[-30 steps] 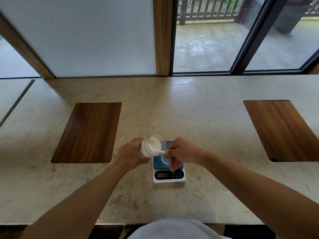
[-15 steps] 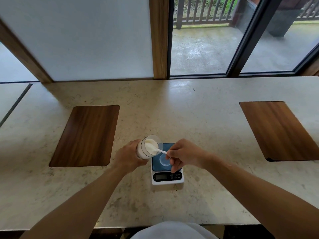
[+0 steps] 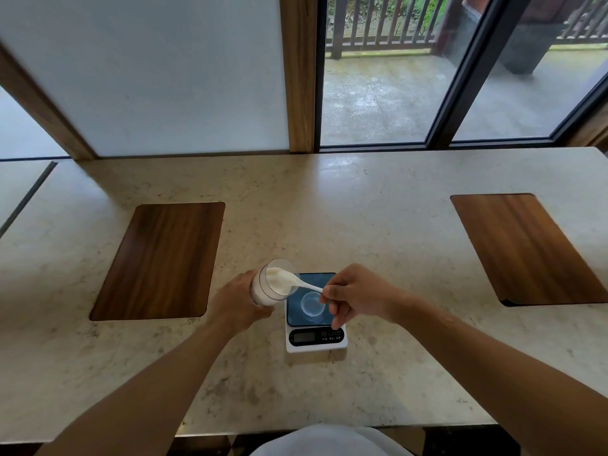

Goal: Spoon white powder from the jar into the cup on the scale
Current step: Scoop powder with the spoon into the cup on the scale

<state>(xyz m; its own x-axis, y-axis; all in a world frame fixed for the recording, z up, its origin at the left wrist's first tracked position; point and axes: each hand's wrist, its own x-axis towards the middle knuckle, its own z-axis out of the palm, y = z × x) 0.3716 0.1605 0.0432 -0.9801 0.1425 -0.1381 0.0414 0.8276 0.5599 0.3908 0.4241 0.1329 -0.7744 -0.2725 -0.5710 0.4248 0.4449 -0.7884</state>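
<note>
Left hand [image 3: 237, 306] wraps around the clear glass jar of white powder [image 3: 270, 286], tipping it right, mouth toward the scale. Right hand [image 3: 357, 296] pinches the handle of a white plastic spoon [image 3: 297, 282], its bowl heaped with powder and sitting at the jar's mouth. Just below and right, the small clear plastic cup [image 3: 311, 303] stands on the blue-topped white digital scale [image 3: 315, 339]. Out on the pale stone counter [image 3: 378, 232], dark wooden inlays lie far left [image 3: 158, 261] and far right [image 3: 526, 248].
</note>
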